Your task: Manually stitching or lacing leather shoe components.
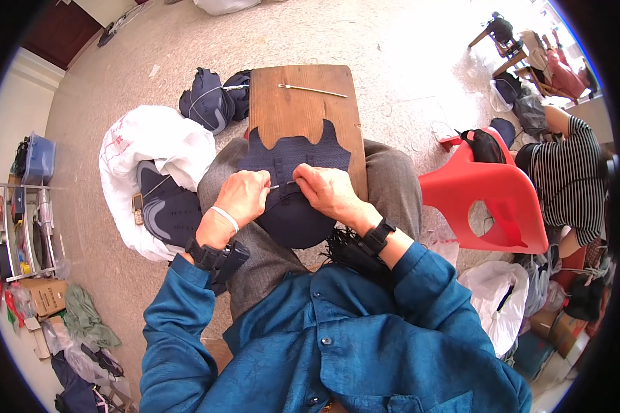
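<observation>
A dark navy knit shoe upper (293, 153) is spread over my lap and the near end of a wooden bench (303, 113). My left hand (243, 197) is closed at the upper's left side, pinching a thin, pale, rod-like piece (275, 186) that points toward the right hand. Opposite it, my right hand (326, 193) has its fingertips pinched together on the upper, close to a row of small slits. What exactly lies under those fingertips is hidden. A long thin metal needle (313, 90) rests across the bench's far part.
Left of my knee, a white sack (120, 162) holds tied dark uppers (169, 206) and a small phone (138, 208). Another tied bundle (209, 100) lies beside the bench. A red plastic chair (489, 193) stands right, near a person in a striped shirt (572, 179).
</observation>
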{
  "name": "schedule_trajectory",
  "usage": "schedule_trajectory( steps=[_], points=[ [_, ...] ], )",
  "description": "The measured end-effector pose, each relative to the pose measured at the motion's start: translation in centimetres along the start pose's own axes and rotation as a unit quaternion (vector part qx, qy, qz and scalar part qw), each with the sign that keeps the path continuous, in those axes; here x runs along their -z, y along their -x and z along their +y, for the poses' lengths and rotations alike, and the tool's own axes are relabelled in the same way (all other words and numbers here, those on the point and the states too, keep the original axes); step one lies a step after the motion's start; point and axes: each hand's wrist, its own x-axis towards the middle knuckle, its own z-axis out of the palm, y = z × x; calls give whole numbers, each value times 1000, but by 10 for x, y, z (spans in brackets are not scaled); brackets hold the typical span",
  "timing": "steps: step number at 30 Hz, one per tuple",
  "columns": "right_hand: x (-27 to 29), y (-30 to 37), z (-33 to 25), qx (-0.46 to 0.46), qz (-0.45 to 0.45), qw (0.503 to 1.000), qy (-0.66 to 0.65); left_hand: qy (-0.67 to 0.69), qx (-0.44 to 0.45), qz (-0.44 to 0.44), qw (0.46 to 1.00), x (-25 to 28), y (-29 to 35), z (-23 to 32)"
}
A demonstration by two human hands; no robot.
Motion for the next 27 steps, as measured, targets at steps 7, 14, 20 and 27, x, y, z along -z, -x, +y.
schedule_trajectory(
  steps=[7,14,20,27],
  points=[
    [0,3,-1,-6,21,1000,-12,-42,5,-30,999,3,0,2],
    [12,2,5,-68,-26,993,-97,-16,11,24,1000,0,12,7],
    [48,18,3,-216,26,935,-280,-40,22,38,998,-2,25,9],
    [52,45,-6,-212,38,943,-255,23,4,122,992,-9,27,15]
  ],
)
